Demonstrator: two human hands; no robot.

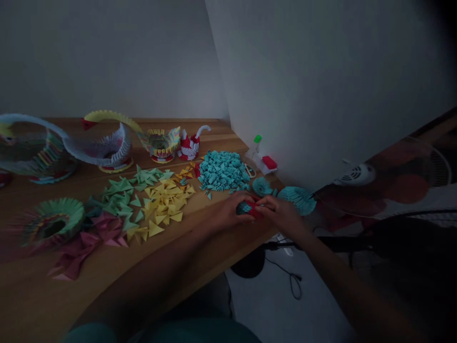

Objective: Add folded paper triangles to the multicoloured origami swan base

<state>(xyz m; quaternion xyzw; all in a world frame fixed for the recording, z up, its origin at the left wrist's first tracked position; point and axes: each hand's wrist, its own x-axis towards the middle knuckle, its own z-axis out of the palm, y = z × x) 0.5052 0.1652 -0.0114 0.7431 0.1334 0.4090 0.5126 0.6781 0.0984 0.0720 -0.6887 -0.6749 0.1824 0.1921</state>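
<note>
Near the table's right edge, my left hand (228, 212) curls round a small red and teal folded-paper piece (253, 209). On its other side my right hand (283, 214) pinches the red part between thumb and fingers. Both hands hide much of the piece. Just behind them lies a heap of teal folded-paper triangles (224, 171). A round teal paper assembly (262, 186) and a larger fan-like teal one (298, 199) sit beside my right hand.
Folded-paper swans (117, 152) line the back of the wooden table (200, 267). Yellow triangles (166, 202), green triangles (119, 195) and pink triangles (107, 227) lie left, near a round paper assembly (67, 214). Beyond the right edge stands a fan (357, 175); a cable (294, 281) lies on the floor.
</note>
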